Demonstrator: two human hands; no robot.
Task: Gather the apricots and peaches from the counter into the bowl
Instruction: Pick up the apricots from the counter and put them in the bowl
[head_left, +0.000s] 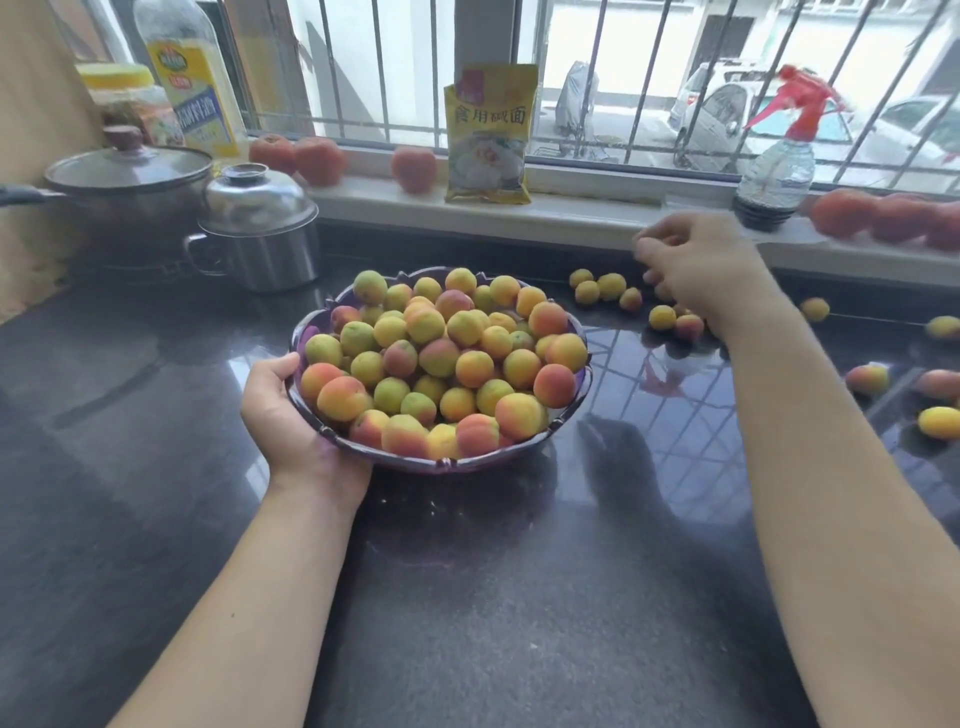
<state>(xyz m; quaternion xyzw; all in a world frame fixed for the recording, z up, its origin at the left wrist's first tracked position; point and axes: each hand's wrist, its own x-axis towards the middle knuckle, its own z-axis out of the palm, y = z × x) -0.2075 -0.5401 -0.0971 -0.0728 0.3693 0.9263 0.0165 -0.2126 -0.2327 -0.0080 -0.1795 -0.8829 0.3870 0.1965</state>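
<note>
One bowl (311, 332) holds a heap of fruit (441, 364), too many to count. About a dozen loose fruits (597, 286) lie on the counter (467, 597). Two pots (130, 182), one bottle (192, 78), one sprayer (776, 176), one packet (488, 135).

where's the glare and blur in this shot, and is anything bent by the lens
Head view: daylight from the window throws a bright reflection of the bars onto the dark counter right of the bowl; the right hand and the tomatoes at the right edge are smeared by blur; the left hand on the bowl rim is sharper; the wide lens bows the windowsill and window bars.
</note>
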